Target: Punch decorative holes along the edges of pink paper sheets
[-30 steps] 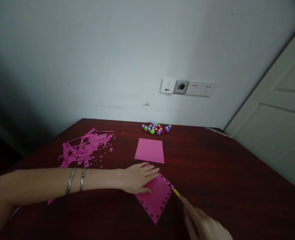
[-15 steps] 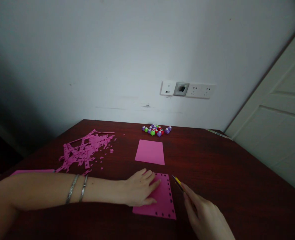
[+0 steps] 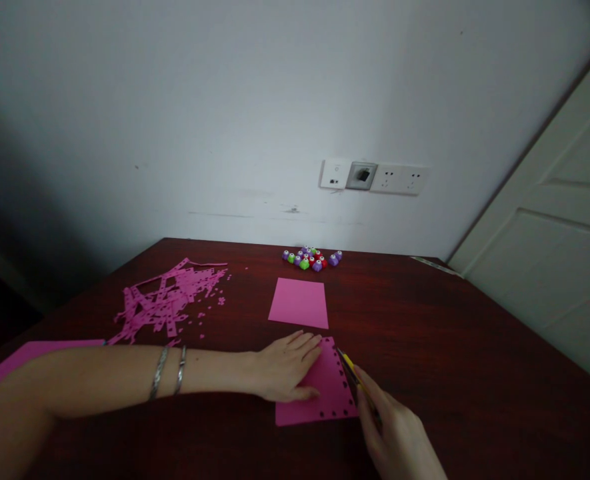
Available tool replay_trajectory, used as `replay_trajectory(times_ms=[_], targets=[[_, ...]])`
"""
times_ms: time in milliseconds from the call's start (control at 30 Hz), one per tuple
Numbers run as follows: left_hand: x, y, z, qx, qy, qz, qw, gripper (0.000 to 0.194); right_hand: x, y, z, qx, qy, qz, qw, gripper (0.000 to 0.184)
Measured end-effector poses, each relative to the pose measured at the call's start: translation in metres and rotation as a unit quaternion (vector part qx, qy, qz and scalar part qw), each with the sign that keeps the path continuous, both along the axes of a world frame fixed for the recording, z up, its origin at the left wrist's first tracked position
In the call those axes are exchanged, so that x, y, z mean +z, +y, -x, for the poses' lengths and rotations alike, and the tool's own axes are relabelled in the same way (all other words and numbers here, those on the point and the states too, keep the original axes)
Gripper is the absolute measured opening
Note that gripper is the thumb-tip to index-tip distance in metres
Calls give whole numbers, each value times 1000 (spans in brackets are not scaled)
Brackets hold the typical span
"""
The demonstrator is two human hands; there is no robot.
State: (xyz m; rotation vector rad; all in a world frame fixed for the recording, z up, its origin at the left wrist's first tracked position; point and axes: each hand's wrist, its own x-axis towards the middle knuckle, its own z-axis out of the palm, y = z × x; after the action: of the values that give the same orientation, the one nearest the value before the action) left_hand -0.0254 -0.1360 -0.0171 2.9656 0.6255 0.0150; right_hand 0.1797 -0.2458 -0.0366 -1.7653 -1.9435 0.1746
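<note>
My left hand (image 3: 291, 367) lies flat with fingers spread on a pink paper sheet (image 3: 315, 407). Small dark holes line the sheet's right and bottom edges. In my closed right hand (image 3: 395, 427) is a yellow-and-dark utility knife (image 3: 353, 371), its tip at the sheet's upper right edge; my fingers hide part of its body. A plain pink paper square (image 3: 299, 303) rests just beyond my left hand.
Pink paper scraps (image 3: 167, 297) and tiny cutouts are heaped at the left. More pink paper (image 3: 39, 353) sits partly under my left forearm. Several small coloured craft punches (image 3: 307, 259) stand near the wall. A thin strip (image 3: 435, 266) lies at the back right.
The holed sheet has shifted slightly up and right, turning a little under my left hand. My right hand has brought the knife left, from beside the sheet to its edge.
</note>
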Motion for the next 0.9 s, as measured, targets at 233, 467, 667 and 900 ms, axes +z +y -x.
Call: replay_trajectory(times_ms=[233, 467, 667, 900], targets=[[0, 6, -7, 1, -5, -5, 1000, 77, 5, 5, 6, -31, -13, -3, 999, 43], [0, 16, -13, -26, -19, -42, 999, 78, 7, 11, 10, -48, -20, -6, 999, 41], [1, 18, -14, -35, -21, -73, 996, 77, 2, 14, 10, -52, -33, -2, 998, 43], [4, 23, -16, -53, -16, -78, 995, 83, 1, 15, 5, -32, -44, 14, 998, 44]])
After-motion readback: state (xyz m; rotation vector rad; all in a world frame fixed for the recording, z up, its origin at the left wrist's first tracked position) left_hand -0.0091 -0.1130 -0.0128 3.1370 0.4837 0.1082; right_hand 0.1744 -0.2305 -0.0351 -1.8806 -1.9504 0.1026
